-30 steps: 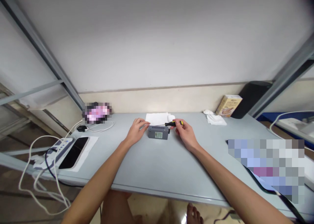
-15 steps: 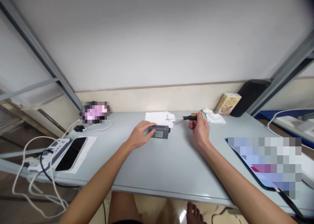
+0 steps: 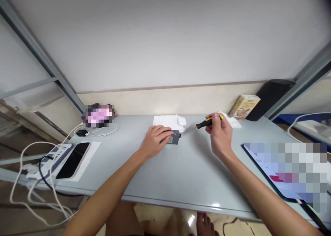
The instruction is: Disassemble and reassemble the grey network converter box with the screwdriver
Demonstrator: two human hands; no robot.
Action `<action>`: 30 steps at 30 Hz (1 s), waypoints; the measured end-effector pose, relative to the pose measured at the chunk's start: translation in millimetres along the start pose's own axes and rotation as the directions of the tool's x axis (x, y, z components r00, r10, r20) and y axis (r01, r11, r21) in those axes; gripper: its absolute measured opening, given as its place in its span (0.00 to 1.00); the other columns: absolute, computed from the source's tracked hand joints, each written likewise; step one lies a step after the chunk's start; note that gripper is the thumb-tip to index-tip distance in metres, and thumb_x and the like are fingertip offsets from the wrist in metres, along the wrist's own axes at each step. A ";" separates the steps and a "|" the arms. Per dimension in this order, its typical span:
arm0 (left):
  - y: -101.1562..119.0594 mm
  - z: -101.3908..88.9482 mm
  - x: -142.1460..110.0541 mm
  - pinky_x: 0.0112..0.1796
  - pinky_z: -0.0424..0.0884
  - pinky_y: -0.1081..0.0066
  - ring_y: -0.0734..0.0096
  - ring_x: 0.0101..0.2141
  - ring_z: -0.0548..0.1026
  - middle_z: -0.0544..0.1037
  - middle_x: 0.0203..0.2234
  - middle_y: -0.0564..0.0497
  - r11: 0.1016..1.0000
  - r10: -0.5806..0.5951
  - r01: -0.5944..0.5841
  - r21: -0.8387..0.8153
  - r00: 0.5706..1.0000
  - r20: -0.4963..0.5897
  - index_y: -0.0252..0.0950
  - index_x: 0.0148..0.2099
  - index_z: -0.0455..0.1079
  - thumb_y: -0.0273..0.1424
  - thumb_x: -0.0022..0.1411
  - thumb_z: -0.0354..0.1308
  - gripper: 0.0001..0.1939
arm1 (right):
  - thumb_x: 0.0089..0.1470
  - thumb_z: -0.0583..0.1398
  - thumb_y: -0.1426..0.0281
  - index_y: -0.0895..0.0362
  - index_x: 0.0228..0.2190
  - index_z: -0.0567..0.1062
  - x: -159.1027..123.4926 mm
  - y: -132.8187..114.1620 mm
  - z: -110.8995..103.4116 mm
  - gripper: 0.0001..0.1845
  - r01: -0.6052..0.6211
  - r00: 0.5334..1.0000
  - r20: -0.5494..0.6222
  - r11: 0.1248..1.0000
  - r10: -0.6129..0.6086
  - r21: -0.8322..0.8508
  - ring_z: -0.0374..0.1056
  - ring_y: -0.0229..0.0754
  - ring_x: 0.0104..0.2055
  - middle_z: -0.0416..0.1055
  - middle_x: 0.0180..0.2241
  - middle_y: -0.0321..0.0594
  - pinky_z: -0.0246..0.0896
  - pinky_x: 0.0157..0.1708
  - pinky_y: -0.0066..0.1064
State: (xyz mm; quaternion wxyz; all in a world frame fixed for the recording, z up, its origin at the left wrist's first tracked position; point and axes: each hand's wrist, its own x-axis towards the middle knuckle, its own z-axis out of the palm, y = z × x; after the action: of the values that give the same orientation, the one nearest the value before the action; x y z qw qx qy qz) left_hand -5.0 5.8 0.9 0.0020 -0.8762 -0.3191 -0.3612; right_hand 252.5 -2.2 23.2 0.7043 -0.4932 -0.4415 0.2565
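Near the middle of the desk, a small dark grey box (image 3: 176, 138) with a pale label stands on its edge. My left hand (image 3: 155, 140) is wrapped over its left part and top, hiding much of the label. A screwdriver (image 3: 204, 123) with a black and yellow handle is gripped in my right hand (image 3: 219, 132), its shaft slanting down to the left. The tip reaches the right end of the box; whether it touches cannot be made out. Just behind lie a white sheet of paper (image 3: 165, 120) and a small white rounded case (image 3: 181, 121).
On the left are a phone (image 3: 73, 160), a power strip (image 3: 49, 162) with looping cables, and a black charger plug (image 3: 82, 133). To the right lies a tablet (image 3: 281, 174). A yellow carton (image 3: 244, 106), a black cylinder (image 3: 271, 98) and crumpled tissue (image 3: 234, 121) stand at the back right.
The screwdriver has tilted, its tip now down at the box's right end instead of over the paper. My left hand has slid right and covers more of the box.
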 end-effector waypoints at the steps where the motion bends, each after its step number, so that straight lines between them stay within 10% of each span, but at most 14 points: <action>1: -0.6 0.3 -0.1 0.54 0.66 0.59 0.65 0.51 0.77 0.82 0.52 0.50 1.000 0.000 0.000 0.001 1.000 0.003 0.44 0.55 0.77 0.31 0.78 0.51 0.14 | 0.59 0.60 0.41 0.54 0.32 0.75 0.5 -2.3 0.5 0.28 0.006 1.000 0.005 1.000 -0.006 -0.007 0.59 0.34 0.23 0.63 0.25 0.32 0.55 0.23 0.27; 18: 0.3 0.4 1.0 0.53 0.65 0.58 0.64 0.50 0.76 0.82 0.51 0.50 1.000 0.001 -0.001 0.002 1.000 0.026 0.46 0.55 0.78 0.29 0.77 0.50 0.16 | 0.64 0.59 0.45 0.53 0.33 0.75 -0.9 -51.0 9.7 0.24 0.321 0.916 0.319 0.922 -0.243 -0.218 0.59 0.36 0.25 0.68 0.26 0.35 0.56 0.26 0.30; 30: 7.6 6.3 0.9 0.56 0.63 0.57 0.62 0.51 0.77 0.82 0.50 0.48 0.998 -0.065 0.063 -0.019 0.989 -0.132 0.41 0.48 0.78 0.38 0.73 0.60 0.09 | 0.64 0.60 0.48 0.52 0.35 0.77 -3.3 -50.2 12.1 0.21 0.278 0.936 0.262 0.951 -0.236 -0.134 0.62 0.37 0.26 0.67 0.26 0.35 0.57 0.25 0.29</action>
State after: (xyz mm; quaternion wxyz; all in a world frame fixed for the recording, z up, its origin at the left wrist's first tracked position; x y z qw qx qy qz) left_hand 3.7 1.7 -1.5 0.0050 -0.8396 -0.3434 -0.4210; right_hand 236.6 -18.3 69.7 0.6281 -0.4538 -0.6053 0.1820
